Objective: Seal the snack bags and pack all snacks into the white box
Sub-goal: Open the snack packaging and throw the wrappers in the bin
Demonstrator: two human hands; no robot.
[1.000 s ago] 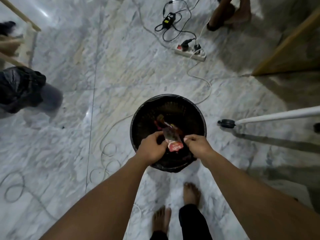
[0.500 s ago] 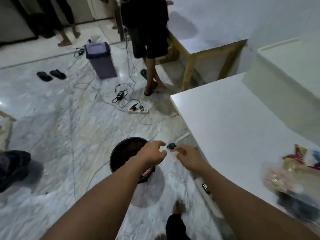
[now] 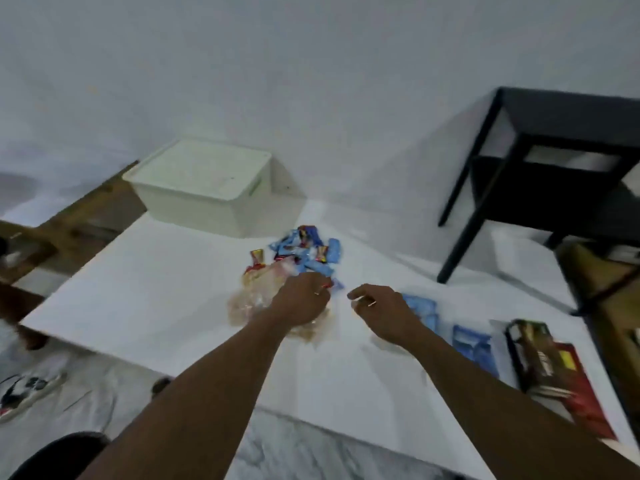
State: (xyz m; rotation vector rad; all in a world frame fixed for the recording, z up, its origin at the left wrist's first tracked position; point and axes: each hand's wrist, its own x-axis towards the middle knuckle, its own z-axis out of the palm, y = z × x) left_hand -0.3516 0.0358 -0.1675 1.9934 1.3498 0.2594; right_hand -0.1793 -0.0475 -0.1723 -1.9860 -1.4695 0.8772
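**A:** Box (image 3: 204, 188), white, lid on, at your eleven o'clock on the table (image 3: 138, 289).

**B:** And the snack pile (image 3: 304, 251)?

**A:** At twelve. Your left hand (image 3: 301, 299) curls over a clear bag (image 3: 249, 306); your right hand (image 3: 381, 306) hovers just beside it, fingers curled. It's too blurred to tell any grip. Blue packets (image 3: 472, 344) lie at two.

Bare counter (image 3: 145, 292) left of snack pile (image 3: 306, 251): open lane to the lidded white box (image 3: 204, 188). Right side crowded with blue packets (image 3: 472, 344) and dark carton (image 3: 535, 358). Black side table (image 3: 554, 150) beyond.
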